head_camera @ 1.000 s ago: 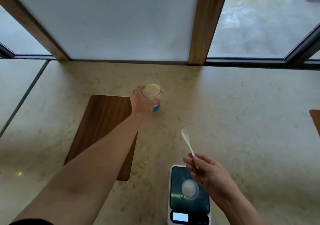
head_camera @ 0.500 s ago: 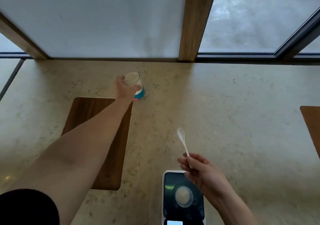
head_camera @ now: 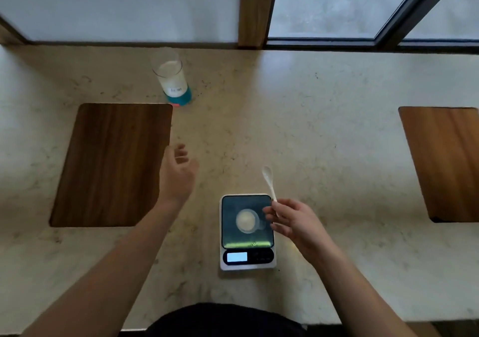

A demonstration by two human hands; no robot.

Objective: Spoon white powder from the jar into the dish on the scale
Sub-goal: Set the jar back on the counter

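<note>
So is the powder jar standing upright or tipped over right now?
Upright. The jar stands on its blue base on the counter, open mouth upward, powder inside; neither hand touches it.

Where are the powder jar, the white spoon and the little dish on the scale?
jar (head_camera: 173, 81): head view, on its clear side wall.
spoon (head_camera: 267, 174): head view, on its bowl.
dish (head_camera: 246, 220): head view, on its powder-filled middle, atop the scale (head_camera: 247, 257).

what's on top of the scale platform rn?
A small clear dish holding white powder sits on the scale platform. The right hand, holding the spoon, covers the platform's right edge, so anything there can't be seen.
</note>
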